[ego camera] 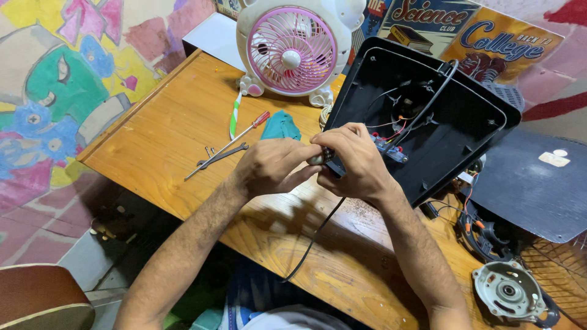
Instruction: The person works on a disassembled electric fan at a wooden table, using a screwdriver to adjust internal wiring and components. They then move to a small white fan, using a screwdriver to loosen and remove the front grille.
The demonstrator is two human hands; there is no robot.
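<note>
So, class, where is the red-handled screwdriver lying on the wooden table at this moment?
In the head view, the red-handled screwdriver lies left of the person's left hand, crossing dark pliers, with its handle beside a teal cloth.

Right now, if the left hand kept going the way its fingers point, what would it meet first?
The left hand points rightward at the right hand, already touching it around a small metal part. Beyond lies the open black housing; depth is unclear.

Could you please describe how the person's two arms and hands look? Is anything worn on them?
Both forearms are bare up to the bottom edge of the picture; no sleeves show. The left hand and the right hand wear no gloves. I see no watch, bracelet or ring on either wrist or on the fingers. Dark hair covers both forearms. No markings or bandages are visible.
</note>
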